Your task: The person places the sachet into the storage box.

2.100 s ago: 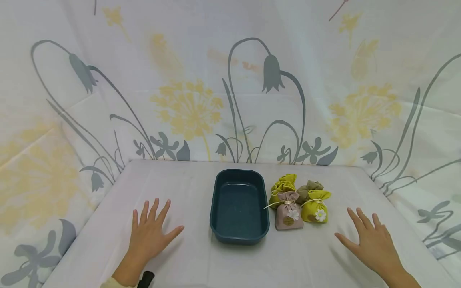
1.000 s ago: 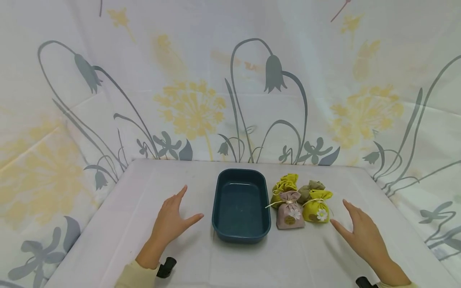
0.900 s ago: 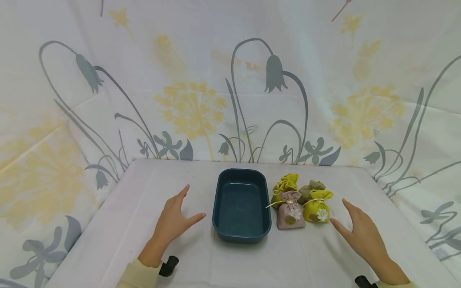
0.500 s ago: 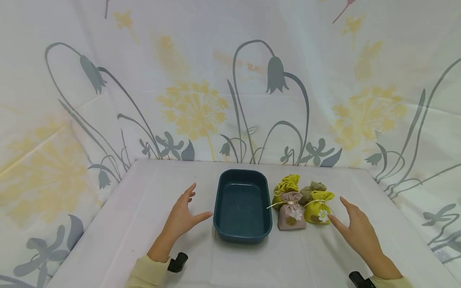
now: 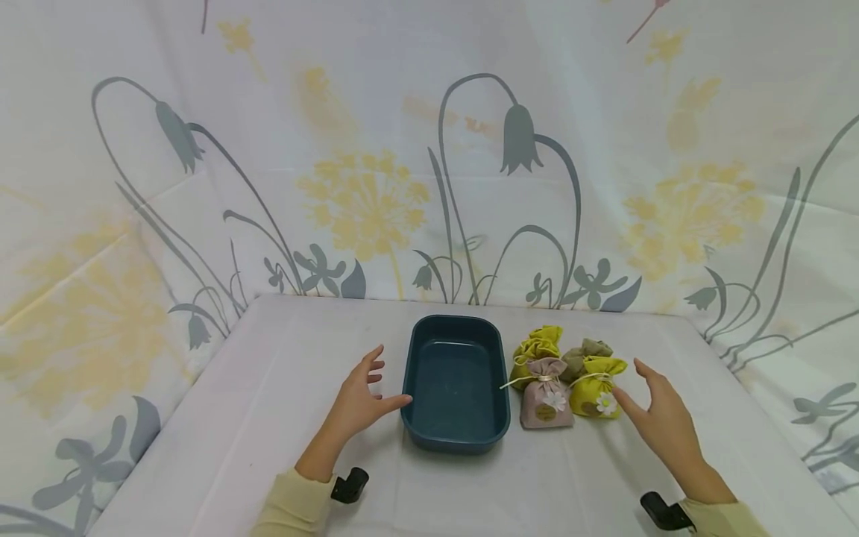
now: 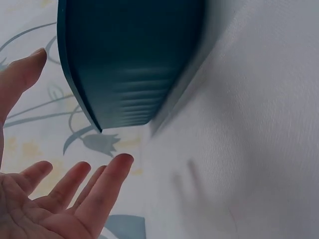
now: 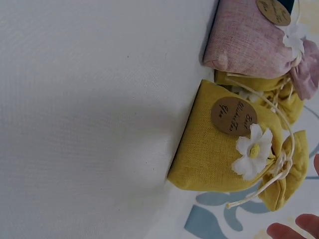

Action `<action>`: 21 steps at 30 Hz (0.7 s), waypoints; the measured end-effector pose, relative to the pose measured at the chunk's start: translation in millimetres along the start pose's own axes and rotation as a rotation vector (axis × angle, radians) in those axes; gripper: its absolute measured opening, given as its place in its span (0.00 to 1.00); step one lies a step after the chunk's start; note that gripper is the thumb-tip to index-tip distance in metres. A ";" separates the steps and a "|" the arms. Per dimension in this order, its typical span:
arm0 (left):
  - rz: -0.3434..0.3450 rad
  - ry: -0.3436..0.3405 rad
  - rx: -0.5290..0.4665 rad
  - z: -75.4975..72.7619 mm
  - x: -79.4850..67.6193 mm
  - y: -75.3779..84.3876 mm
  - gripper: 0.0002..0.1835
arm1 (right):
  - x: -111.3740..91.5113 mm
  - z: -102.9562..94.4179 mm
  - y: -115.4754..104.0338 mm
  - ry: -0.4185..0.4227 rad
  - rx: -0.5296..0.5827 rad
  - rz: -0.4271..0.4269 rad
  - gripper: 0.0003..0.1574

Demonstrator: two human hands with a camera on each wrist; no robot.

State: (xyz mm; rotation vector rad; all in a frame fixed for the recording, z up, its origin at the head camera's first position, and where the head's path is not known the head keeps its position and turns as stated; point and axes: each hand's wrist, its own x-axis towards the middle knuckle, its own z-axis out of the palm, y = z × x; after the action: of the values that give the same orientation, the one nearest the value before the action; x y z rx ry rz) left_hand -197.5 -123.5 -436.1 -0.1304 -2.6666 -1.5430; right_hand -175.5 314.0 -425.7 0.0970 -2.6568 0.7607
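Note:
A dark teal rectangular dish (image 5: 456,388) stands mid-table, its ribbed outer wall (image 6: 124,69) filling the top of the left wrist view. Beside that wall hovers my left hand (image 5: 359,403), fingers spread, thumb apart from the rim. Right of the dish sit small drawstring pouches: a pink one (image 5: 546,406) and a yellow one (image 5: 593,399) in front, another yellow one (image 5: 537,347) and an olive one (image 5: 584,356) behind. My right hand (image 5: 664,421) is just right of the front yellow pouch, thumb and fingers apart. Only its fingertips (image 7: 284,231) show in the right wrist view.
White cloth covers the table (image 5: 429,492). A flower-printed curtain (image 5: 376,97) rises behind and at both sides. Black camera mounts (image 5: 350,486) sit at the wrists, by the cream sleeves (image 5: 291,507). The front pouches carry white fabric flowers and round brown labels.
My left hand has moved right, up to the dish, its fingers less spread than at first. My right hand has come slightly left toward the front yellow pouch. Dish and pouches stay put.

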 end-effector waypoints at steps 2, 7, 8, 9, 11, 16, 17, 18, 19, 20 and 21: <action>-0.002 -0.007 -0.003 1.6 0.7 -0.2 0.51 | 1.8 0.3 -0.2 0.003 0.010 0.005 0.42; -0.023 -0.019 0.008 4.6 2.2 -0.6 0.48 | 6.4 1.4 -1.0 0.004 0.026 0.002 0.42; -0.029 -0.024 0.006 5.1 2.3 -0.7 0.46 | 7.6 1.9 -0.8 0.002 0.029 0.001 0.42; -0.033 -0.031 0.000 5.4 2.5 -1.1 0.45 | 8.5 2.2 -0.9 0.001 0.034 0.002 0.43; -0.042 -0.046 -0.020 6.0 2.7 -1.7 0.43 | 10.7 3.2 -0.5 -0.004 0.040 0.006 0.43; -0.074 -0.085 -0.075 7.9 3.6 -2.7 0.40 | 17.2 5.0 -0.9 -0.021 0.070 0.027 0.44; -0.082 -0.093 -0.092 8.4 4.1 -2.8 0.39 | 18.5 5.2 -1.3 -0.023 0.076 0.031 0.44; -0.089 -0.100 -0.112 8.8 4.6 -3.1 0.39 | 19.8 5.5 -1.6 -0.026 0.083 0.036 0.44; -0.093 -0.108 -0.138 9.2 5.3 -3.5 0.38 | 20.9 5.8 -2.0 -0.028 0.089 0.040 0.44; -0.095 -0.117 -0.164 9.6 5.7 -4.0 0.38 | 21.8 6.2 -2.2 -0.032 0.093 0.043 0.44; -0.101 -0.125 -0.197 9.8 6.0 -4.1 0.37 | 22.7 6.6 -2.4 -0.037 0.097 0.047 0.44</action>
State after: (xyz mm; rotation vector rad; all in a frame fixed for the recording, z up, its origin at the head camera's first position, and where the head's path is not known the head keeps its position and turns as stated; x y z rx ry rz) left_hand -204.0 -116.7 -443.9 -0.1060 -2.6442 -1.8877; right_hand -198.4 309.3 -421.3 0.0753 -2.6645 0.9120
